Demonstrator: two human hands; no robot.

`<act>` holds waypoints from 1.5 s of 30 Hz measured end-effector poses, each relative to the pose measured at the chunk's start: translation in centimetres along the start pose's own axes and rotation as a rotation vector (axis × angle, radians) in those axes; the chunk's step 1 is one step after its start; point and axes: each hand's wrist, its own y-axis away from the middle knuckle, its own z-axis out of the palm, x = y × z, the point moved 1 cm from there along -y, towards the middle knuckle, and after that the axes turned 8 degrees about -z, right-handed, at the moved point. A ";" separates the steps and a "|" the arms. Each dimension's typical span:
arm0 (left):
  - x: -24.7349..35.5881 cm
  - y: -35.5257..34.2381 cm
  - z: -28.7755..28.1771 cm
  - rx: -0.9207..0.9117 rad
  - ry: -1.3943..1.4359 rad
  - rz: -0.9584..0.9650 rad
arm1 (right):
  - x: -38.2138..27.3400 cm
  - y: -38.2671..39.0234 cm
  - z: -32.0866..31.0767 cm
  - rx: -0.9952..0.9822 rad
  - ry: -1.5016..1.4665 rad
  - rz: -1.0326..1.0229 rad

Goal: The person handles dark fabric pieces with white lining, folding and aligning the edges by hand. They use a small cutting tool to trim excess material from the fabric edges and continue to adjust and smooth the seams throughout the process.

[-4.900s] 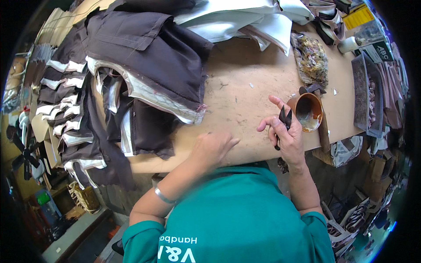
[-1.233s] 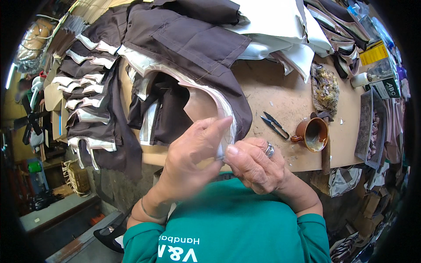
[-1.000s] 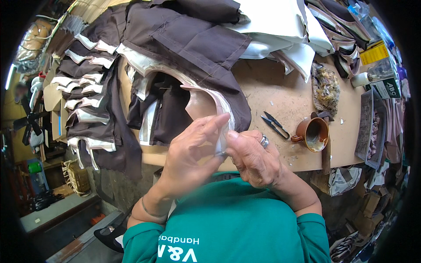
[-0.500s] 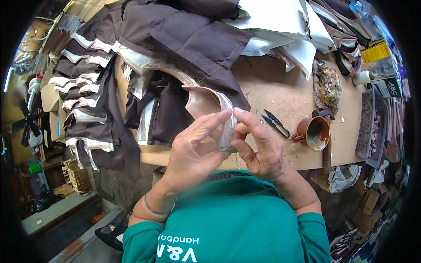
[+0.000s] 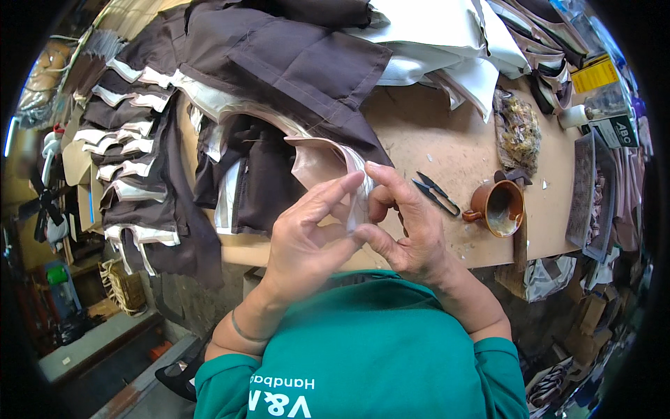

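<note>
A curved strip of pale pink and white material (image 5: 317, 162), joined to the dark brown fabric (image 5: 300, 66), runs down between my hands. My left hand (image 5: 300, 234) is closed on its edge, thumb and fingertips pressing from the left. From the other side my right hand (image 5: 412, 223) pinches the same edge, its index finger at the top and its thumb lower down. Loose threads show along the edge. Just right of my right hand lie black thread snips (image 5: 437, 193), blades pointing away from me.
A brown mug (image 5: 515, 208) stands over a hammer with a wooden handle (image 5: 520, 255). Beyond are a bag of yellowish bits (image 5: 520, 133), a white pile (image 5: 433, 59) and a grey plastic basket (image 5: 583, 202). Brown pieces with white edges (image 5: 136, 171) overlap at left.
My right thumb has moved up and left against the strip's edge, meeting my left fingertips. My left hand keeps its hold. The whole view has shifted slightly.
</note>
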 end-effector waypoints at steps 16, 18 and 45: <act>-0.5 -0.3 0.7 0.010 0.106 -0.052 | 0.5 0.5 0.3 0.044 -0.020 0.090; -0.7 -0.6 0.6 0.009 0.127 -0.076 | 1.0 0.7 0.2 0.067 -0.059 0.146; -1.9 -1.5 2.4 0.081 -0.210 0.185 | -0.6 1.7 -0.2 -0.029 0.792 -0.297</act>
